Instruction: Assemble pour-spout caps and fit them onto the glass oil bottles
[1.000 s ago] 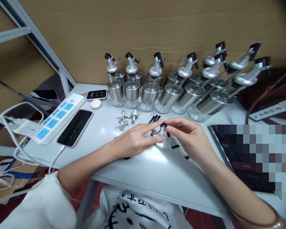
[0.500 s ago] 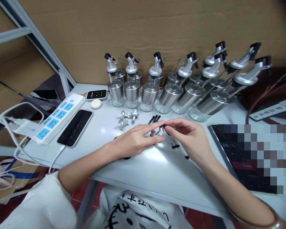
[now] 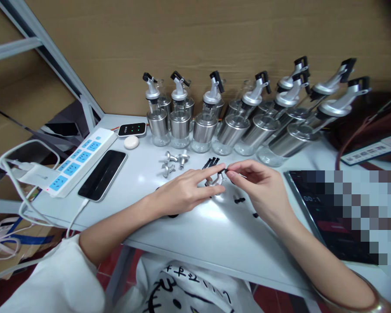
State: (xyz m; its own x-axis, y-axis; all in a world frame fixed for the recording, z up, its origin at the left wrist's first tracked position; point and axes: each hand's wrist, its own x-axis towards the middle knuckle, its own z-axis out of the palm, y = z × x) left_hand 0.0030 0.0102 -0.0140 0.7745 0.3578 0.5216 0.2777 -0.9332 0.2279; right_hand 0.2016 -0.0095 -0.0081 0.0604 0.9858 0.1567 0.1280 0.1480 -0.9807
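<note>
My left hand [image 3: 185,189] pinches a small silver pourer spout [image 3: 216,180] just above the white table [image 3: 195,230]. My right hand [image 3: 257,180] meets it from the right, thumb and forefinger pinched on a tiny black cap [image 3: 226,170] at the spout's tip. Loose black caps [image 3: 211,162] lie just behind the hands, and other small black parts [image 3: 238,200] lie under my right hand. Three bare silver spouts [image 3: 174,160] lie to the left of them.
Several glass and steel oil bottles [image 3: 203,126] with spouts line the cardboard back wall. A phone [image 3: 102,174], a white power strip [image 3: 76,163], a small black device [image 3: 132,129] and a white pebble-shaped thing [image 3: 131,141] are at left. A dark tablet [image 3: 332,213] lies at right.
My right hand has shifted slightly up and back, bringing the black cap onto the spout's tip. The left hand has barely moved.
</note>
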